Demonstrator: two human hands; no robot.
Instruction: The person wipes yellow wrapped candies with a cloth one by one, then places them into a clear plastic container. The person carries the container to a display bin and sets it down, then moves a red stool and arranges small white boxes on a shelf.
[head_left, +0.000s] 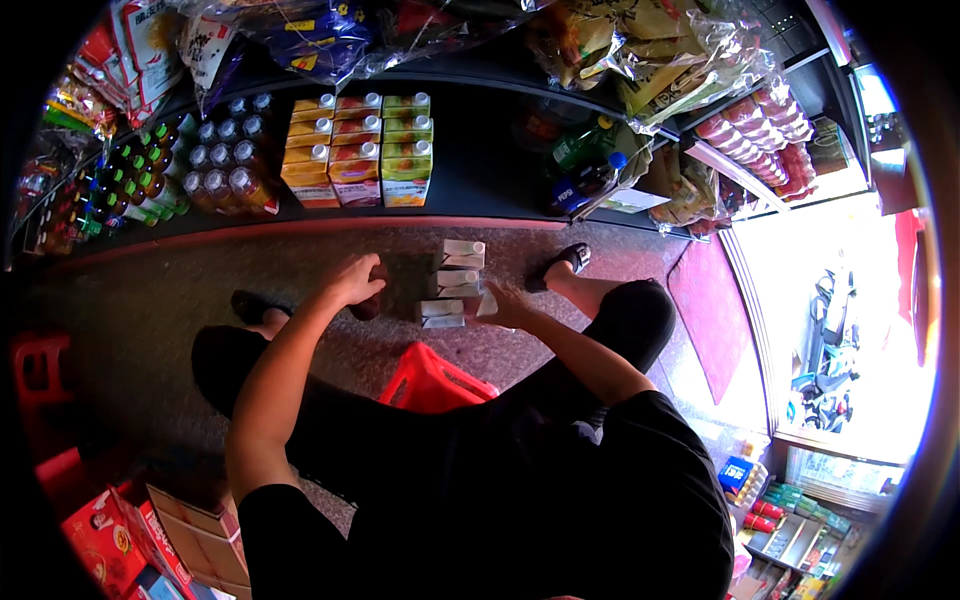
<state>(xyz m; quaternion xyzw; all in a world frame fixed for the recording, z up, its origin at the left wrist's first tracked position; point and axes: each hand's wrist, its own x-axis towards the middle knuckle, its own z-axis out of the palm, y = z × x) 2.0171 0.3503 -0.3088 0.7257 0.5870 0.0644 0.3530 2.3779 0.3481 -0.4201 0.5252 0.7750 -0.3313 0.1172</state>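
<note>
My left hand (352, 280) is closed over a dark reddish-brown rounded thing (368, 302), low above the floor; its kind is hard to make out. Three white drink cartons with caps stand in a row on the floor: the far carton (463, 250), the middle carton (457, 281) and the near carton (441, 314). At the right side of this row is my right hand (512, 306), its fingers bent around a small pale thing (487, 303) whose kind does not show. The fingertips lie close to the middle and near cartons.
Ahead runs a low dark shelf (480, 190) with juice cartons (358, 155), dark capped bottles (230, 160) and large soda bottles (588, 170). Between my knees stands a red plastic stool (430, 378). Cardboard boxes (200, 530) are behind left; a bright doorway opens at right.
</note>
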